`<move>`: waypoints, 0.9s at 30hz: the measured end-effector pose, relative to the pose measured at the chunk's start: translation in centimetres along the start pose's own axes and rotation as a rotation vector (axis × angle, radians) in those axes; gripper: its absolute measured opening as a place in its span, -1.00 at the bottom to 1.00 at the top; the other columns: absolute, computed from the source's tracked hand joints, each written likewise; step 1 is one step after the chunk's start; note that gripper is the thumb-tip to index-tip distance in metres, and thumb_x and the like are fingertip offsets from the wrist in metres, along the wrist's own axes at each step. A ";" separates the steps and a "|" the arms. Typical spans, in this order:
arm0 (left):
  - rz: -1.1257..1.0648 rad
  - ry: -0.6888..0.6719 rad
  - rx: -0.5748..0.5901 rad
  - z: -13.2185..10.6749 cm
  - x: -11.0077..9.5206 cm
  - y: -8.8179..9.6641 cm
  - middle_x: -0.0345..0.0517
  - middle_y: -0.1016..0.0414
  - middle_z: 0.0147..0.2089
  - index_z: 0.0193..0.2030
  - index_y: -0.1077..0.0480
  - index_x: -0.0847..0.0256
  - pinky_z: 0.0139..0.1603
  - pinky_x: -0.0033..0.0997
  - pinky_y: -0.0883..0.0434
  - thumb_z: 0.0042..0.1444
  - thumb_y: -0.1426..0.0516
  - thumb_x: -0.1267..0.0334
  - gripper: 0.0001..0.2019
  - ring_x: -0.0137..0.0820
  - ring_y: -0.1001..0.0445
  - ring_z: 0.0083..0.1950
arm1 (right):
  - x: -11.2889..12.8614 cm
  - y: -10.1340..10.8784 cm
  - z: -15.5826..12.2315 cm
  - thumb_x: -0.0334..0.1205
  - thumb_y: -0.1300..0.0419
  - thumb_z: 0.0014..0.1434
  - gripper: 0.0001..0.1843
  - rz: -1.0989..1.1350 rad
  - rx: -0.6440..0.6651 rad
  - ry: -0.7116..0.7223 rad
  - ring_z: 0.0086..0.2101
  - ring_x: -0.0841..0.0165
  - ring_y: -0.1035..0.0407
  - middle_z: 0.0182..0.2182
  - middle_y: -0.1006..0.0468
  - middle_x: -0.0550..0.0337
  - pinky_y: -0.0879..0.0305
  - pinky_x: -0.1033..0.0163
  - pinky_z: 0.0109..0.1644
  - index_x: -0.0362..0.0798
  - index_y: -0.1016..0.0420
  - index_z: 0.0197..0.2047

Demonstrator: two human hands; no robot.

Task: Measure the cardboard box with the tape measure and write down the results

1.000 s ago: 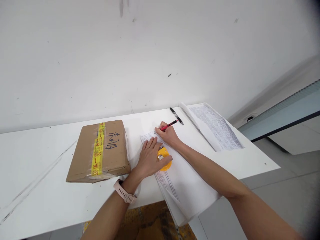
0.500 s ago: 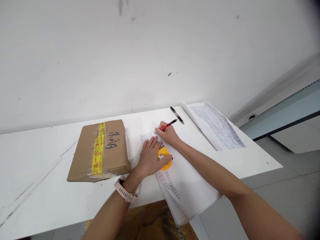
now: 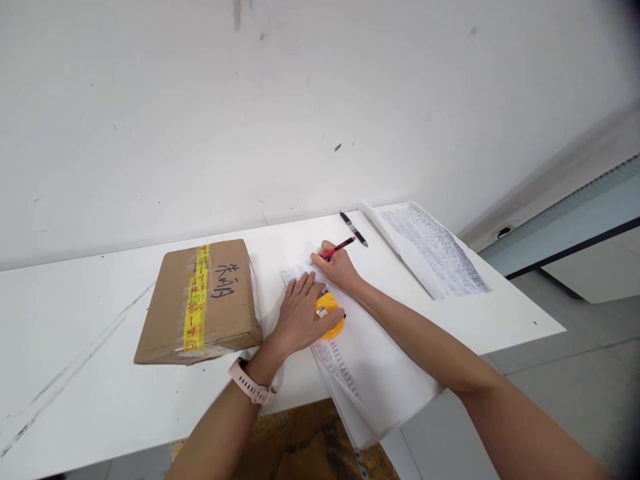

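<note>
Brown cardboard, sealed with a yellow tape strip and marked in dark ink, forms the flat box (image 3: 200, 300) at the left of the white tabletop (image 3: 75, 373). It lies just beside the paperwork and short of the near edge. To its right the left hand (image 3: 300, 313), with a pale pink wristwatch (image 3: 250, 383) on the wrist, lies spread and flat on the stack of white printed sheets (image 3: 385, 380), pressing it down. A round yellow tape measure (image 3: 331, 319) sits against the thumb, also on the paper.

Just beyond, the right hand (image 3: 339, 268) pinches a slim red pen (image 3: 338, 249) between thumb and fingertips, its tip down on the far left part of the top sheet. The pen looks light, stiff and smooth, best held low on the barrel as it is now. The sheets are thin and limp and likely to slide on the smooth table. Their near corner overhangs the table edge and droops, so the flat palm is what steadies them.

A black pen (image 3: 353, 229) lies loose on the far side, near the wall. Further right a second pile of printed pages (image 3: 435, 250) lies close to the table's right edge. Open room is mostly on the far left of the table. Between the box and the piles it is tight.
</note>
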State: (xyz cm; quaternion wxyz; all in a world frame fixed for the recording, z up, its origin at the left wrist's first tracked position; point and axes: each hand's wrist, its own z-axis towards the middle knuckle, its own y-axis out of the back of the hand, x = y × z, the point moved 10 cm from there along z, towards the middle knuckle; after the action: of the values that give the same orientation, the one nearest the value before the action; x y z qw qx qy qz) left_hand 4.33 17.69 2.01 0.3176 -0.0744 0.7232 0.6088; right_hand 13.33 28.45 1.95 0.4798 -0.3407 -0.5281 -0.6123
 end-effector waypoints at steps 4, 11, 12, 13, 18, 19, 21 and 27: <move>-0.001 -0.005 -0.008 0.0 0.0 0.1 0.16 -0.03 0.50 0.29 -0.28 0.24 0.49 0.02 0.15 0.24 -0.04 -0.17 -0.36 -0.14 0.14 0.54 | 0.2 0.0 0.0 -0.21 -0.15 0.01 -0.73 -0.013 0.003 0.011 -0.49 0.41 -0.10 -0.60 -0.19 0.36 -0.05 0.24 -0.38 0.03 -0.08 -0.55; 0.002 -0.006 -0.004 0.0 -0.1 0.1 0.19 -0.01 0.50 0.30 -0.28 0.28 0.49 0.01 0.16 0.24 -0.04 -0.16 -0.35 -0.13 0.14 0.54 | 0.2 0.0 -0.1 -0.23 -0.15 0.00 -0.74 -0.006 -0.003 0.003 -0.50 0.41 -0.09 -0.61 -0.17 0.37 -0.05 0.25 -0.39 0.04 -0.08 -0.55; 0.000 -0.005 -0.004 0.0 -0.1 0.1 0.19 -0.01 0.50 0.30 -0.28 0.28 0.49 0.02 0.16 0.24 -0.04 -0.16 -0.35 -0.13 0.14 0.54 | 0.1 0.1 0.0 -0.24 -0.14 0.00 -0.74 -0.010 -0.009 0.000 -0.50 0.41 -0.09 -0.61 -0.17 0.37 -0.05 0.25 -0.39 0.04 -0.08 -0.55; -0.001 -0.004 -0.004 0.0 -0.1 0.1 0.19 -0.01 0.50 0.30 -0.28 0.27 0.49 0.02 0.15 0.24 -0.04 -0.17 -0.35 -0.13 0.14 0.54 | 0.1 0.2 0.0 -0.24 -0.14 0.00 -0.75 -0.013 -0.014 -0.002 -0.50 0.41 -0.09 -0.61 -0.18 0.37 -0.04 0.25 -0.39 0.04 -0.08 -0.55; 0.009 -0.003 -0.005 0.0 0.0 0.1 0.15 -0.03 0.50 0.29 -0.28 0.24 0.49 0.00 0.15 0.24 -0.04 -0.17 -0.37 -0.15 0.13 0.54 | 0.1 0.2 0.0 -0.23 -0.14 0.01 -0.74 -0.018 -0.015 0.005 -0.50 0.41 -0.09 -0.61 -0.18 0.37 -0.03 0.24 -0.39 0.04 -0.07 -0.55; 0.009 -0.004 -0.006 0.0 0.0 0.1 0.16 -0.03 0.50 0.29 -0.28 0.25 0.49 0.00 0.15 0.24 -0.03 -0.17 -0.37 -0.15 0.13 0.54 | 0.1 0.2 0.0 -0.23 -0.14 0.00 -0.74 -0.021 -0.014 0.007 -0.50 0.41 -0.09 -0.61 -0.18 0.37 -0.04 0.24 -0.39 0.04 -0.06 -0.55; 0.007 -0.003 -0.005 0.1 0.0 0.1 0.16 -0.04 0.50 0.30 -0.28 0.25 0.50 -0.01 0.16 0.24 -0.03 -0.17 -0.36 -0.14 0.14 0.54 | 0.1 0.2 0.0 -0.24 -0.13 0.00 -0.74 -0.030 -0.018 0.008 -0.50 0.40 -0.09 -0.61 -0.17 0.37 -0.04 0.24 -0.39 0.04 -0.06 -0.55; 0.004 -0.005 -0.003 0.0 0.0 0.0 0.16 -0.03 0.50 0.31 -0.27 0.27 0.50 0.00 0.17 0.24 -0.04 -0.17 -0.34 -0.14 0.14 0.54 | 0.1 0.2 0.1 -0.23 -0.13 0.01 -0.74 -0.021 -0.017 0.017 -0.50 0.41 -0.11 -0.60 -0.19 0.36 -0.06 0.24 -0.38 0.04 -0.07 -0.54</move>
State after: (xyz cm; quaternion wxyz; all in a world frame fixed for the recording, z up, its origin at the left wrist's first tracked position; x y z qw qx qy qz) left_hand 4.32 17.70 2.00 0.3181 -0.0721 0.7217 0.6106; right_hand 13.47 28.50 2.07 0.4750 -0.3340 -0.5223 -0.6245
